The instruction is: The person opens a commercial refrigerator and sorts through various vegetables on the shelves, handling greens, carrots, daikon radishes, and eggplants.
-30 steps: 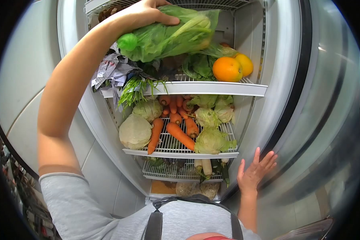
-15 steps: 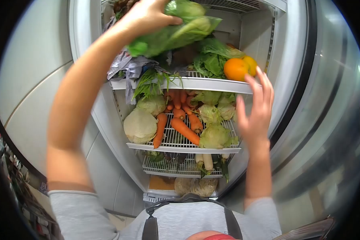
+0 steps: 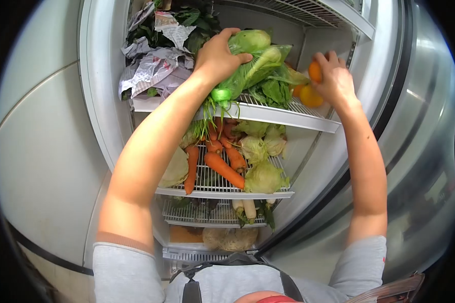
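My left hand (image 3: pixel 220 58) is closed on a clear plastic bag of leafy greens (image 3: pixel 255 63) with pale, thick stalks and green tape at its lower end. The bag rests low over the upper shelf (image 3: pixel 283 118). At the shelf's right end, my right hand (image 3: pixel 334 78) grips an orange (image 3: pixel 315 71), with the fingers curled over its far side. Just below that hand sits a yellow-orange round fruit (image 3: pixel 312 97), and part of another orange one shows beside it. Loose green leaves (image 3: pixel 275 92) lie between the bag and the fruit.
Newspaper-wrapped greens (image 3: pixel 154 70) fill the upper shelf's left side. Below are carrots (image 3: pixel 222 169), lettuces (image 3: pixel 265 177) and a cabbage (image 3: pixel 176 169). White radishes (image 3: pixel 248 208) lie lower down. A wire rack (image 3: pixel 298 12) hangs above; the glass door (image 3: pixel 414 151) stands at the right.
My left hand has brought the bag of greens down and right onto the upper shelf area. My right hand has moved up from the shelf edge and taken hold of an orange.
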`<state>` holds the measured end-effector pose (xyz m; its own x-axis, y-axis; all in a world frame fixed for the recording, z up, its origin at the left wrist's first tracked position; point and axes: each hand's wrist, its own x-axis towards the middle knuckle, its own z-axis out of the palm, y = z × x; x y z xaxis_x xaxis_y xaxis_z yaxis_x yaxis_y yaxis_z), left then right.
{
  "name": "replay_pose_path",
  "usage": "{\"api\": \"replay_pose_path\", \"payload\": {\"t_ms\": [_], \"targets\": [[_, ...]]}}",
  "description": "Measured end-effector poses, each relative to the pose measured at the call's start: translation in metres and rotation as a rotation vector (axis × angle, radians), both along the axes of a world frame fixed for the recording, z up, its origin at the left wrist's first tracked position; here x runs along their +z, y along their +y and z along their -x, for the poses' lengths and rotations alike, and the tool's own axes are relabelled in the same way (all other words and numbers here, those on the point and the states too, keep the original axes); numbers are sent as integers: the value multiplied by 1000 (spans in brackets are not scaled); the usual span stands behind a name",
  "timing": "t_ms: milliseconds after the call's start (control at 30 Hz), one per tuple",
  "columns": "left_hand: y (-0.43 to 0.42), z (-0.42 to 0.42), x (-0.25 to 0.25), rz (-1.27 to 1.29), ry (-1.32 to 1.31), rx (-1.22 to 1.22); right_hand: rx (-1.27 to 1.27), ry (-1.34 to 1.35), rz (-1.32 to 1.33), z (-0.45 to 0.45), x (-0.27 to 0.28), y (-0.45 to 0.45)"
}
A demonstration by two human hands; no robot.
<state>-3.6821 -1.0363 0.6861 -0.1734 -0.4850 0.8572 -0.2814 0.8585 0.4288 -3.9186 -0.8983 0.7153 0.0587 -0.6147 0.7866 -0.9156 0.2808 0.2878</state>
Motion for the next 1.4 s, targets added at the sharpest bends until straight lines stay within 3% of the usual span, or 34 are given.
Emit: {"api": "replay_pose_path", "payload": {"t_ms": [67,133,200,233,300,333,400,500,667,833,900,933,1000,1033,1100,1167,1267,1300,1367,1400], "targets": [[2,0,-1,-16,-3,-2,22,325,125,16,17,-17],[2,-1,0,-32,-10,-7,5,414,152,28,29,-39],[-1,-1,-1,-17,-4,-8,-98,502,-37,37,36,-55],[-1,-1,-2,-5,-2,-3,-101,502,-40,42,32,-63],[-2,-1,-3,-11,6,-17,-274,154,-336,41,22,-77],[-3,-1,-3,-15,11,-27,-272,148,-337,42,26,-83],[-2,-2,-2,-34,12,-29,-287,-133,-504,33,37,-88],[0,-3,-2,-21,77,-44,-405,-149,-505,31,46,-91],[-7,-3,-1,100,290,12,-316,-235,-441,34,50,-89],[-12,-4,1,157,446,-89,-294,-212,-515,25,45,-81],[-12,-5,1,162,475,-103,-37,106,-583,10,39,-66],[-12,-6,2,161,469,-102,-34,100,-584,15,30,-69],[-12,-6,2,212,488,-170,87,415,-321,18,7,-74],[-11,-6,1,188,496,-204,87,401,-321,20,9,-79],[-11,-6,0,170,496,-250,-196,143,-406,-1,28,-83],[-9,-7,1,167,513,-242,-131,-21,-136,21,43,-97],[-14,-6,3,195,586,-286,-29,-20,164,40,60,-85],[-13,-9,2,180,580,-269,-30,-32,171,41,63,-87],[-11,-11,3,170,607,-307,96,-308,363,35,67,-95],[-7,-11,4,158,644,-344,234,-237,343,28,66,-99]]}}
